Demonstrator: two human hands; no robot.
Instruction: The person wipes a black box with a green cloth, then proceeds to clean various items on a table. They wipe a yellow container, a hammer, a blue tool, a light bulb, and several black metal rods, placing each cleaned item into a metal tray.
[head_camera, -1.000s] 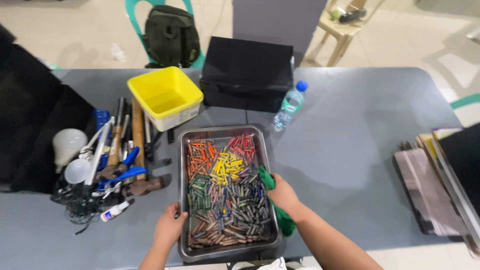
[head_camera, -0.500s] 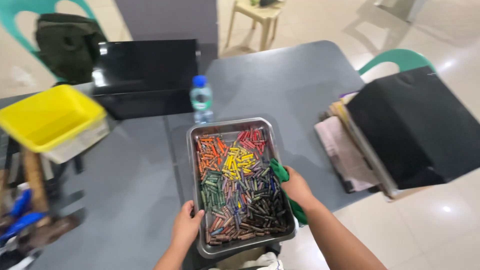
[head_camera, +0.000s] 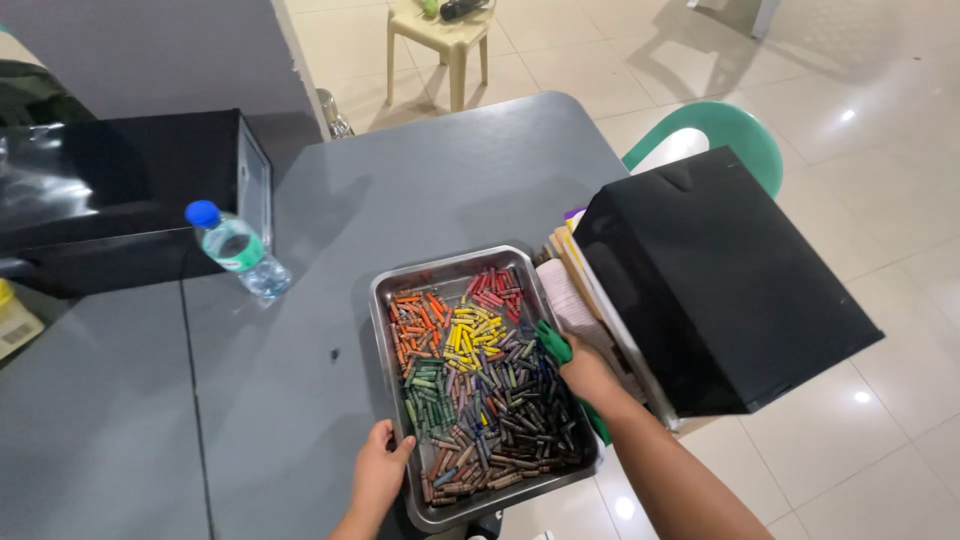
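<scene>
Head view, looking down on a grey bench. A metal tray of colour-sorted crayons sits at centre-bottom. The left hand grips the tray's rim at 7 o'clock. The right hand grips the rim at 3 o'clock, pressing a green cloth against it. Just beside the tray at 3 o'clock stands a black box over stacked papers. A water bottle lies at 10 o'clock, before another black box.
</scene>
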